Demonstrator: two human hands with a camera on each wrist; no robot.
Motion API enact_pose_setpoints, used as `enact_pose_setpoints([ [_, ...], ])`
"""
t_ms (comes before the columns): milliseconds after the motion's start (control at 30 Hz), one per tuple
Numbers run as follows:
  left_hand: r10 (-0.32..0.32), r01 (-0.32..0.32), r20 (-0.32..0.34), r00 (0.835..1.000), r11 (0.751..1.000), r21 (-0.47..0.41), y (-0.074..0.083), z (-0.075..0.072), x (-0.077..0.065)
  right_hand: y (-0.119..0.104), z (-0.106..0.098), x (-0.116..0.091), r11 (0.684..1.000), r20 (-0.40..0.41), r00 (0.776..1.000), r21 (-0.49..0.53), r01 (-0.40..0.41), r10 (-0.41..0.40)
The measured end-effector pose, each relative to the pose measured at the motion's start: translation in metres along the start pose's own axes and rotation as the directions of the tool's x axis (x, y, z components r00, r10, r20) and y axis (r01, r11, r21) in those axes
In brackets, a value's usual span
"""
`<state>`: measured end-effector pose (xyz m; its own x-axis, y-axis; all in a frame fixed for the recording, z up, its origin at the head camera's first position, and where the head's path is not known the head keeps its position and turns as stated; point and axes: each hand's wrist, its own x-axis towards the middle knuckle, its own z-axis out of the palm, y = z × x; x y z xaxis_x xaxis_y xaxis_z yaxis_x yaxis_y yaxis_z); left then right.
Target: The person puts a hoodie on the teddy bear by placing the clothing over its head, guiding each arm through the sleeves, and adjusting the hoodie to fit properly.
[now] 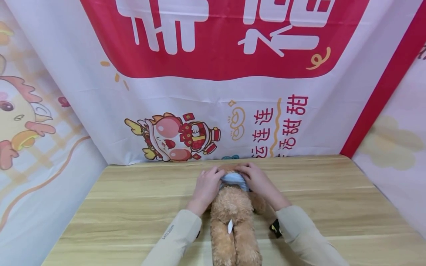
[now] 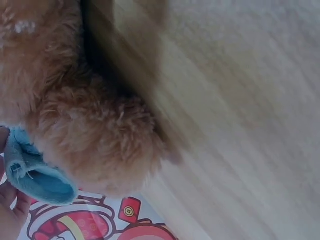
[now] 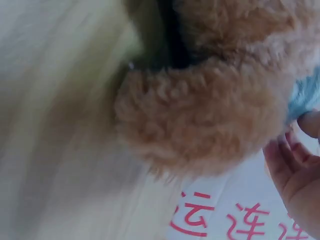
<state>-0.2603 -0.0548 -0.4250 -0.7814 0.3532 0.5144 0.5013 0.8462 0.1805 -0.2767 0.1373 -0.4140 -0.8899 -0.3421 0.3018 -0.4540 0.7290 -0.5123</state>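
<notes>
A light-brown plush toy (image 1: pixel 232 207) lies lengthwise on the table, its legs toward the person and a small white tag between them. Around its upper end is a light-blue doll garment (image 1: pixel 234 179). My left hand (image 1: pixel 208 184) grips the garment's left side, and my right hand (image 1: pixel 259 181) holds the opposite side. In the left wrist view, a tube-like opening of the blue garment (image 2: pixel 42 182) stands out beside a furry arm (image 2: pixel 100 140), with my fingers at its edge. The right wrist view shows my thumb and fingers pinching the blue cloth (image 3: pixel 305 95) beyond the other furry arm (image 3: pixel 200 117).
The wood-grain table (image 1: pixel 139 199) ends against a white and red printed curtain (image 1: pixel 213 88). A small black item with yellow marks (image 1: pixel 275 228) lies by the right sleeve. Printed cloth panels (image 1: pixel 33 111) stand on both sides.
</notes>
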Motion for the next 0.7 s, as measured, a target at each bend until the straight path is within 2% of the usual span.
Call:
enact_pose_setpoints([
  [133,0.010,-0.010,0.004,1.000,1.000,0.023,-0.001,0.000,0.000,-0.008,0.001,0.010,0.992,-0.015,0.996,-0.088,0.087,-0.089],
  [233,0.008,-0.009,0.004,1.000,1.000,0.028,-0.002,-0.001,-0.001,-0.016,0.000,0.018,0.983,0.047,0.989,-0.113,0.143,-0.139],
  [333,0.023,-0.022,-0.004,1.000,0.999,0.043,-0.003,-0.001,-0.002,-0.020,-0.003,0.023,0.987,0.130,0.985,-0.093,0.130,-0.118],
  [433,0.045,-0.044,-0.005,0.999,0.997,0.056,-0.002,-0.001,-0.003,-0.019,-0.003,0.027,0.988,0.149,0.986,-0.122,0.096,-0.077],
  [533,0.032,-0.038,0.075,0.997,0.996,0.081,-0.001,-0.002,-0.003,-0.019,0.000,0.030,0.980,0.107,0.993,-0.183,0.076,-0.057],
  [633,-0.005,-0.016,0.175,0.984,0.993,0.116,0.000,-0.005,-0.001,-0.019,0.004,0.032,0.977,0.030,0.999,-0.208,0.037,-0.031],
  [700,-0.018,-0.011,0.205,0.979,0.990,0.142,0.001,-0.007,0.001,-0.020,0.005,0.032,0.975,-0.010,1.000,-0.224,0.003,-0.006],
])
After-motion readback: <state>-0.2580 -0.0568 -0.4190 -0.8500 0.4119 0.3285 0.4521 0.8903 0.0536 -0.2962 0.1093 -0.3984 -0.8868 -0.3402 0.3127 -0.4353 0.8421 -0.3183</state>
